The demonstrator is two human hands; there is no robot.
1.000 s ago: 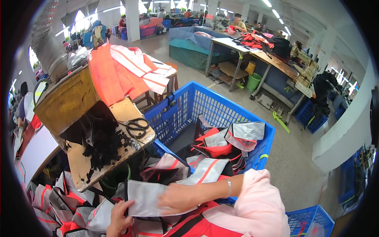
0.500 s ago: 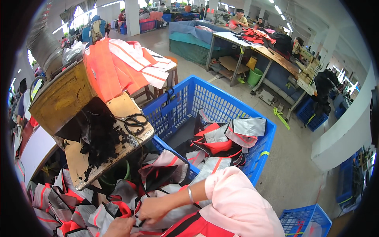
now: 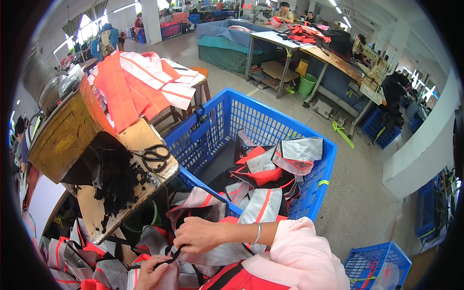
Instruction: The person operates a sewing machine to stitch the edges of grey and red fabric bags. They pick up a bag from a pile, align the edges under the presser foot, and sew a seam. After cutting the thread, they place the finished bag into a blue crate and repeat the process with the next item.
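Note:
My left hand (image 3: 152,271) is closed on a black strap (image 3: 172,257) at the edge of a silver-grey fabric piece with red trim. Above it and to its right, my right hand (image 3: 199,235) pinches the same strap farther along, so a short length runs between both hands. Its fingertips are partly hidden behind the knuckles. Around and below my hands lies a heap of grey fabric pieces (image 3: 110,274) with red stripes and black edging. More such pieces (image 3: 263,203) lie in the large blue plastic basket (image 3: 278,118) beyond my right forearm.
On the wooden board (image 3: 137,137) at left lie black-handled scissors (image 3: 155,157) and black scraps (image 3: 118,186), beside a rusty yellow metal housing (image 3: 65,137). Orange and white fabric (image 3: 140,82) is stacked behind. A smaller blue basket (image 3: 369,263) stands at lower right; worktables (image 3: 333,63) stand farther back.
My right hand has risen and moved slightly right, away from the left. The left hand has also moved up a little, and the black strap now shows between them. The whole view has shifted slightly.

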